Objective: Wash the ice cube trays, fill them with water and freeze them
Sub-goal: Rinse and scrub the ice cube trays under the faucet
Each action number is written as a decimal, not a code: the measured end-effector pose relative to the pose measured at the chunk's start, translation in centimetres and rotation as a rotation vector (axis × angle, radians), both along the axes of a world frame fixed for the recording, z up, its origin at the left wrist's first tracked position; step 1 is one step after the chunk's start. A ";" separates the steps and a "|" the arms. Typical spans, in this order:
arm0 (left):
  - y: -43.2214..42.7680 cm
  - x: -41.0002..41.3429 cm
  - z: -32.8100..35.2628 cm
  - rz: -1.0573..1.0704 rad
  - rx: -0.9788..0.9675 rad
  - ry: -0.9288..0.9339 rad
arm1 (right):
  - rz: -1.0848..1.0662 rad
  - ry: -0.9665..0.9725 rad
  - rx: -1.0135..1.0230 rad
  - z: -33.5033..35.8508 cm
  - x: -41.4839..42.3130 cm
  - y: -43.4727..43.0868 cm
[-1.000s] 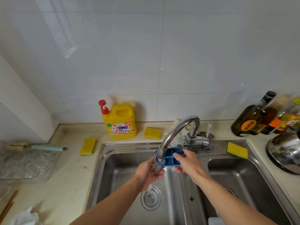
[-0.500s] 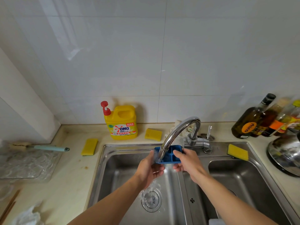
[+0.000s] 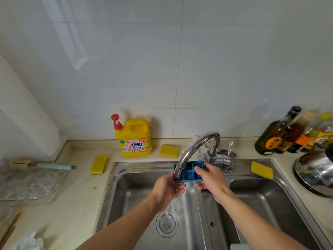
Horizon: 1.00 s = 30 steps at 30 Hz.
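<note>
- Both hands holding: left hand cups the left end of the ice cube tray, right hand pinches its right rim, under the running faucet.
- Light, wet plastic, probably slippery; grip rims.

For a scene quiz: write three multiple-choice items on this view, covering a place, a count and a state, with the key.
1. Where is the blue ice cube tray? A) under the faucet spout, over the left basin B) on the counter C) on the right basin's floor
2. How many yellow sponges show? A) one B) three C) five
3. The tray's compartments are: A) facing down B) lidded C) open toward the camera
Key: 1 A, the spout's tip overlaps it; 2 B, one left of the sink, one behind it, one on its rim; 3 C, its dividers show.
</note>
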<state>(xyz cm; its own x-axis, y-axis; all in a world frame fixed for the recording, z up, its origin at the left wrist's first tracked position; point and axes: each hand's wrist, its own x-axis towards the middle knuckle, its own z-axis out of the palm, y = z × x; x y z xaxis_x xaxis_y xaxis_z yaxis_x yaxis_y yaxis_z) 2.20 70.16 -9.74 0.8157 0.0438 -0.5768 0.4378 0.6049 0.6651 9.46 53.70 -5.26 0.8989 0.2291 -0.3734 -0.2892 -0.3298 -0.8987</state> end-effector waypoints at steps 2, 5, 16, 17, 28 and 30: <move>0.0 0.1 0.0 -0.008 0.001 -0.006 | -0.007 0.008 0.000 -0.1 0.0 0.0; -0.1 0.3 -0.1 -0.006 -0.009 -0.003 | 0.010 0.037 0.008 -0.3 -0.2 0.1; 2.3 0.1 -0.7 0.114 0.424 0.063 | 0.122 0.317 0.047 -1.8 -2.1 2.0; 2.6 0.0 -0.6 0.121 0.442 0.050 | 0.113 0.318 0.065 -1.9 -2.1 2.1; 4.0 -0.1 0.6 0.188 0.905 -0.164 | 0.049 0.374 0.142 -2.2 -2.0 3.0; 4.4 0.0 0.9 0.190 0.957 -0.199 | 0.039 0.380 0.148 -2.2 -1.9 3.2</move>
